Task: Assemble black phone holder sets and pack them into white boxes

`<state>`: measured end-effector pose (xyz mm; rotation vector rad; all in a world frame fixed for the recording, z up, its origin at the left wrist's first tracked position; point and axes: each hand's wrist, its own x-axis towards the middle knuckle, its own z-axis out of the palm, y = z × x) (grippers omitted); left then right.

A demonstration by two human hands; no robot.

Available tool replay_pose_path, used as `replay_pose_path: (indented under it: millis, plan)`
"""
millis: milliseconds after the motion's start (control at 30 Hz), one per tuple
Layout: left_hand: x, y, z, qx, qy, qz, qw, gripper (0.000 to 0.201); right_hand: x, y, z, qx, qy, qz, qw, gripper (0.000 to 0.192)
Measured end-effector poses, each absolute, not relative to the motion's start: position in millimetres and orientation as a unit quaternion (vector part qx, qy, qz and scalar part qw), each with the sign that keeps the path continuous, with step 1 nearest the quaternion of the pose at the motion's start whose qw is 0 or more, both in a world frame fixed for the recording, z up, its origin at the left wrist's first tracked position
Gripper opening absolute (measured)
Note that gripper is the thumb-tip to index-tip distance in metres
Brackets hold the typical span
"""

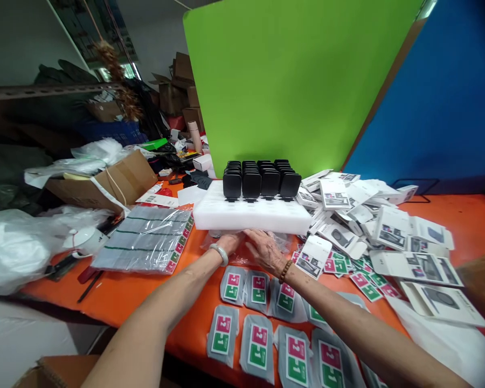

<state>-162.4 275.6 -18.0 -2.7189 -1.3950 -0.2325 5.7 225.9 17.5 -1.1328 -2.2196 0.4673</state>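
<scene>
Clear plastic bag worked at the foot of a white foam tray

Past the numbered sachets (258,288), the left hand (228,242) and right hand (267,249) are laid with loosely spread fingers on a crinkled clear bag (281,242); no closed grip can be told. It is judged light, limp and slippery, best pinched at an edge. Behind, black cases (261,179) are seated in the foam tray (250,215).

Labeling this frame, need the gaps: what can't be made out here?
Head view only:
- Left hand fingers: hidden under the white foam tray edge; grip unclear.
- What the right hand presses: crinkled clear plastic, contents unreadable.
- Black units: back rows blocked by the front row.
- Box print: too small.
</scene>
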Motion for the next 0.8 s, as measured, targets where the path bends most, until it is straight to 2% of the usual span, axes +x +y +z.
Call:
replay_pose_path:
  millis: [100, 333, 467, 633, 800]
  plan:
    - [-169.7, 257.7, -10.1, -0.894, -0.445, -0.055, 0.022, 0.021, 3.9, 226.3, 7.7, -0.427, -0.826, 0.182, 0.319, 0.032]
    - [-185.4, 217.1, 17.0, -0.899, -0.426, -0.103, -0.006, 0.046, 7.2, 233.9, -1.6, -0.393, -0.841, 0.195, 0.318, 0.038]
    - [-188.5, 205.6, 18.6, -0.885, -0.440, -0.149, -0.030, 0.051, 12.9, 236.2, -1.9, -0.371, -0.859, 0.204, 0.286, 0.037]
    - [-187.7, 192.1, 15.8, -0.848, -0.474, -0.228, -0.065, 0.058, 21.9, 235.3, -1.9, -0.342, -0.888, 0.202, 0.231, 0.051]
    - [-185.1, 183.8, 25.0, -0.784, -0.521, -0.324, -0.090, 0.051, 20.4, 235.2, -0.5, -0.368, -0.888, 0.192, 0.196, 0.038]
